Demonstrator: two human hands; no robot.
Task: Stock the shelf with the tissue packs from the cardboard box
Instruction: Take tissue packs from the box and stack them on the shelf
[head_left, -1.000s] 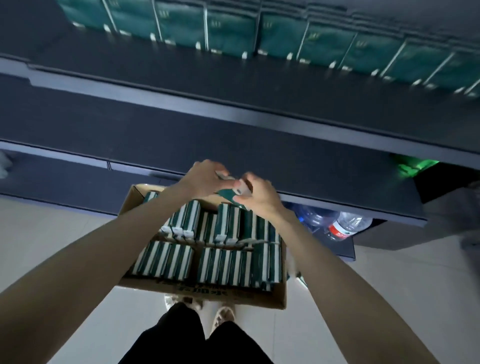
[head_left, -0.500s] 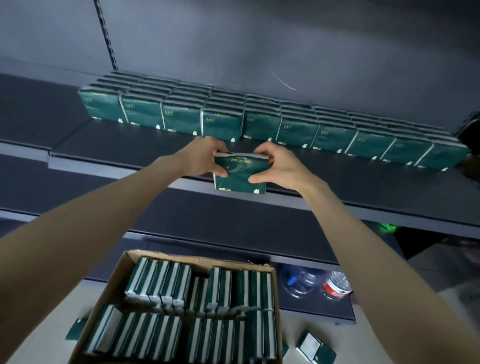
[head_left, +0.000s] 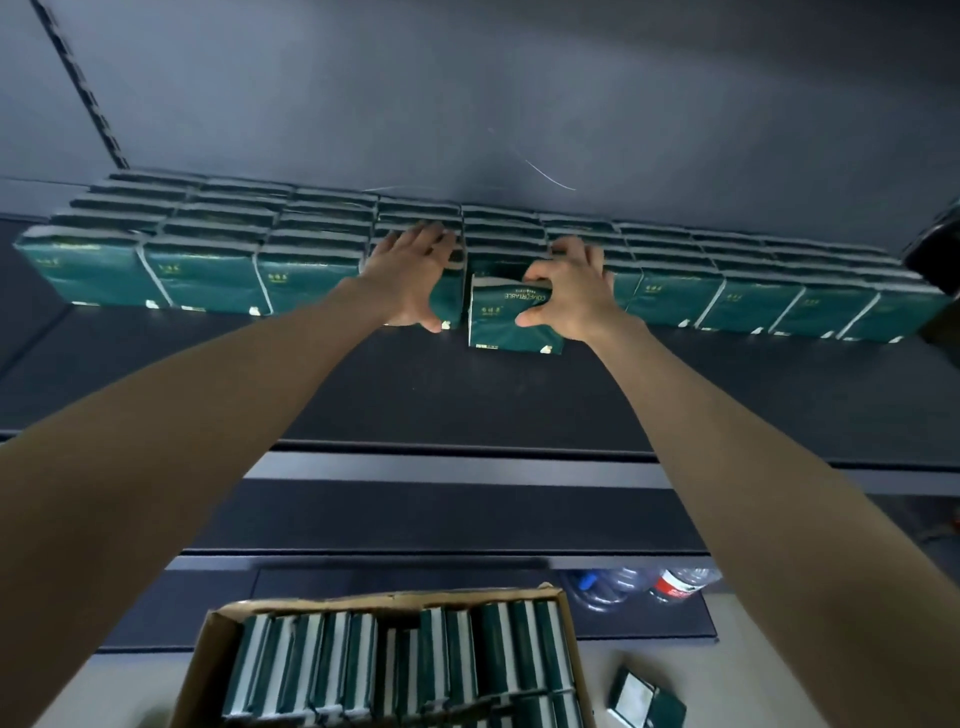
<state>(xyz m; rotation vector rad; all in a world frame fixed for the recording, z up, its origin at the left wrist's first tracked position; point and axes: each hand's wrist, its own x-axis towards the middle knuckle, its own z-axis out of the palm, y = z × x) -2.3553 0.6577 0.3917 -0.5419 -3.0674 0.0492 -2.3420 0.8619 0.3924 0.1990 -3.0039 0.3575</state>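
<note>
We reach both bare arms up to the dark shelf (head_left: 467, 395), where a long row of green tissue packs (head_left: 208, 275) already stands several deep against the back panel (head_left: 467, 93). Our right hand (head_left: 566, 291) grasps one green tissue pack (head_left: 498, 325) by its upper right corner: the thumb curls across the printed front face and the fingers reach over the top edge behind it. This pack stands upright on the shelf, set slightly forward of the front line of the row, with its lettering upside down. It sits in the gap between our two hands, just left of and below the right hand.

Our left hand (head_left: 410, 275) lies open, with fingers spread flat over the tops of the packs just to the left of the held one and the thumb hanging down in front of their faces; it presses or steadies them and closes on nothing. A narrow strip of a neighbouring pack shows between the left thumb and the held pack.

Below, near our body, the cardboard box (head_left: 208, 654) stands open on the floor, filled with more tissue packs on edge (head_left: 395, 670). A loose pack (head_left: 647, 699) lies on the floor just right of the box. Two plastic bottles (head_left: 644, 584) lie on the lowest ledge beyond the box's far right corner
</note>
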